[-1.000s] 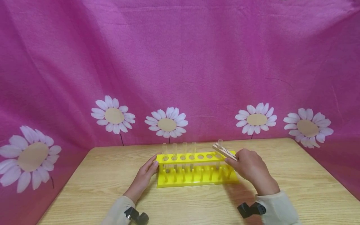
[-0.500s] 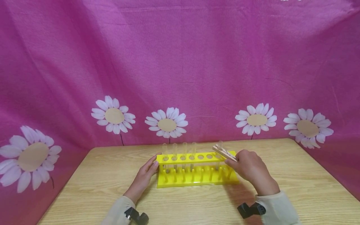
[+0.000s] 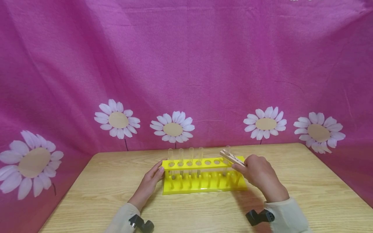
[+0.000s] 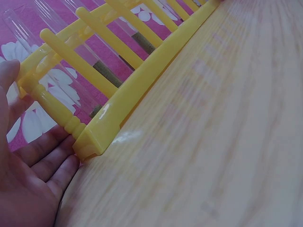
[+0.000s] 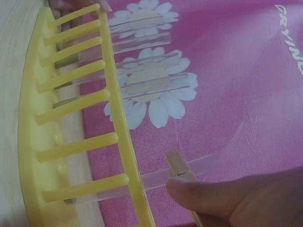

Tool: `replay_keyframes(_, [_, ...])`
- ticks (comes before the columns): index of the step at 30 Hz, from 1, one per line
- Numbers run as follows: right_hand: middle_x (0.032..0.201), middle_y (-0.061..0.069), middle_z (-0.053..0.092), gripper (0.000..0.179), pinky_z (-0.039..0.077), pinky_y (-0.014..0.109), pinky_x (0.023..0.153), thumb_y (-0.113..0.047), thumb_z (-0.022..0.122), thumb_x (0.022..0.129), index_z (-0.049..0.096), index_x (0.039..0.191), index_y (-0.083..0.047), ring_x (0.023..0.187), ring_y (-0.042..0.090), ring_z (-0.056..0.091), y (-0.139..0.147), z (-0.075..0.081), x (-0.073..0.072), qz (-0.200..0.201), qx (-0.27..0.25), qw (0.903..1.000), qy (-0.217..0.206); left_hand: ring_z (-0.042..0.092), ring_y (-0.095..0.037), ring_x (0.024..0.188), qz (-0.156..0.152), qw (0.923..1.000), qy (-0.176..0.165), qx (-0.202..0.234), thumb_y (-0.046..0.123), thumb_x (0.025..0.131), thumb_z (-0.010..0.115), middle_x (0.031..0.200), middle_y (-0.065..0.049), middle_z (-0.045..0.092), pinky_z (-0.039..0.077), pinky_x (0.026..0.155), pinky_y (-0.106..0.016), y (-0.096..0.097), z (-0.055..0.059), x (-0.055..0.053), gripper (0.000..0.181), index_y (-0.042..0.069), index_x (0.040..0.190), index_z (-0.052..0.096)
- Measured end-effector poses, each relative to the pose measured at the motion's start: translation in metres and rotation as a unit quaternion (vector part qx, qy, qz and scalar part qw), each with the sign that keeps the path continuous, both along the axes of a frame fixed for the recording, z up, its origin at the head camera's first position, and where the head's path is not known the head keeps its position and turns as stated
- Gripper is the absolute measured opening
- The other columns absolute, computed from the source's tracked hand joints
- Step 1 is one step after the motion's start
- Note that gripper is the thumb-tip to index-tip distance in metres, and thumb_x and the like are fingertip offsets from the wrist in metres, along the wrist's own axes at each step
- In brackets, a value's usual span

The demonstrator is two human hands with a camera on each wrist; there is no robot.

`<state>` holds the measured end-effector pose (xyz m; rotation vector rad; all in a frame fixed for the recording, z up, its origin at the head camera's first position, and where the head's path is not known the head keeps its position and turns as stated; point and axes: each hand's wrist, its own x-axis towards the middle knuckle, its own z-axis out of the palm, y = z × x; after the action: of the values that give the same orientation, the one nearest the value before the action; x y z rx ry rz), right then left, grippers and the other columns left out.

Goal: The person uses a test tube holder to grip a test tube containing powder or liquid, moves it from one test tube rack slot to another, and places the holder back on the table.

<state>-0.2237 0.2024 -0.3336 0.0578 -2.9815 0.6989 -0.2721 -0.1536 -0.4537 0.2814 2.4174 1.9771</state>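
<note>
A yellow test tube rack (image 3: pixel 204 166) stands upright on the table, pegs along its front. My left hand (image 3: pixel 147 183) holds its left end, thumb at the upper bar and fingers against the end post, as the left wrist view shows. With my right hand (image 3: pixel 262 173) I grip a wooden test tube clamp (image 3: pixel 233 158), whose tip is around the upper part of a clear test tube (image 3: pixel 228 148). That tube passes down through a hole near the rack's right end. Several other glass tubes (image 3: pixel 200 152) stand in the left holes, dark greenish matter at their bottoms (image 4: pixel 106 73).
The wood-grain table (image 3: pixel 192 213) extends on all sides of the rack. Behind it hangs a pink cloth (image 3: pixel 198 81) printed with white daisies (image 3: pixel 174 127). Two holes of the rack without tubes lie between the left group and the clamped tube.
The clamped tube and clamp have sunk very slightly since one second ago, and the right hand has shifted a touch left. Left hand and rack stay in place.
</note>
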Motion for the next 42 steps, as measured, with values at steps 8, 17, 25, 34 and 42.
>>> replay_keyframes(8, [0.054, 0.001, 0.044, 0.04, 0.031, 0.026, 0.048, -0.038, 0.07, 0.087, 0.062, 0.061, -0.008, 0.052, 0.018, 0.041, -0.0009, 0.0009, 0.0002, 0.011, 0.003, 0.9999, 0.009, 0.044, -0.026, 0.133, 0.002, 1.0, -0.006, -0.001, 0.053, 0.097, 0.047, 0.15, -0.004, 0.04, 0.041, 0.107, -0.044, 0.0006, -0.0007, -0.0001, 0.059, 0.026, 0.148, 0.039])
replay_keyframes(17, [0.054, 0.001, 0.046, 0.039, 0.032, 0.026, 0.047, -0.039, 0.07, 0.087, 0.066, 0.064, -0.007, 0.052, 0.018, 0.042, -0.0008, 0.0003, -0.0003, 0.01, 0.005, 0.9999, -0.001, 0.044, -0.026, 0.133, 0.002, 1.0, -0.004, -0.002, 0.054, 0.096, 0.047, 0.15, -0.003, 0.04, 0.041, 0.107, -0.044, 0.0002, -0.0015, -0.0008, 0.061, 0.024, 0.149, 0.039])
replay_keyframes(25, [0.055, 0.001, 0.052, 0.04, 0.036, 0.027, 0.046, -0.04, 0.068, 0.088, 0.068, 0.067, -0.006, 0.051, 0.018, 0.046, 0.0004, 0.0002, 0.0001, 0.015, 0.006, 0.9999, 0.002, 0.042, -0.025, 0.134, 0.0, 1.0, -0.009, 0.002, 0.055, 0.096, 0.047, 0.151, -0.002, 0.039, 0.041, 0.107, -0.044, 0.0002, -0.0016, -0.0027, 0.061, 0.024, 0.149, 0.039])
replay_keyframes(34, [0.055, 0.0, 0.052, 0.043, 0.035, 0.027, 0.048, -0.041, 0.066, 0.09, 0.064, 0.06, -0.01, 0.053, 0.018, 0.045, 0.0017, 0.0034, 0.0011, 0.024, 0.0, 0.9994, 0.025, 0.043, -0.026, 0.133, -0.002, 1.0, -0.005, 0.003, 0.055, 0.096, 0.047, 0.15, -0.003, 0.04, 0.042, 0.107, -0.044, -0.0007, -0.004, -0.0037, 0.062, 0.023, 0.149, 0.039])
replay_keyframes(42, [0.054, -0.002, 0.057, 0.042, 0.037, 0.029, 0.049, -0.041, 0.064, 0.091, 0.067, 0.061, -0.011, 0.054, 0.018, 0.047, 0.0034, 0.0085, 0.0015, 0.015, -0.012, 0.9989, 0.042, 0.044, -0.026, 0.133, 0.0, 1.0, -0.006, 0.001, 0.055, 0.096, 0.047, 0.15, -0.003, 0.04, 0.042, 0.107, -0.044, -0.0003, -0.0029, -0.0025, 0.06, 0.025, 0.148, 0.04])
